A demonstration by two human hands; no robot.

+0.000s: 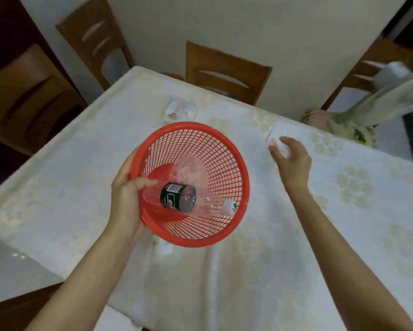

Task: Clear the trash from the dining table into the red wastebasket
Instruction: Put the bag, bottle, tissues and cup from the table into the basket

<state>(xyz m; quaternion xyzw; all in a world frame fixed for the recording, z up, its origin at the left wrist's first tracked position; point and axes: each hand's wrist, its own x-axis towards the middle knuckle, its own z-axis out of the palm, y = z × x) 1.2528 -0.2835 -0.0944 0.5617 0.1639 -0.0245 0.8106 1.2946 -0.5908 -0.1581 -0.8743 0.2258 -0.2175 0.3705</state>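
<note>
My left hand [125, 194] grips the near-left rim of the red mesh wastebasket [227, 149], holding it above the table. Inside lie a clear plastic bottle [176, 197] with a dark green label and white cap, and a crumpled clear plastic piece [188, 166]. My right hand [292, 161] is to the right of the basket, fingers curled around a white crumpled tissue [281, 146] on the tablecloth. A crumpled clear wrapper [180, 109] lies on the table beyond the basket. A small white scrap [164, 246] shows just under the basket's near edge.
The dining table [81, 163] wears a pale floral cloth. Wooden chairs stand at the far left [95, 37], far side [224, 72] and far right [367, 68]. A bundle of leafy greens in plastic [379, 99] lies off the table's far right corner.
</note>
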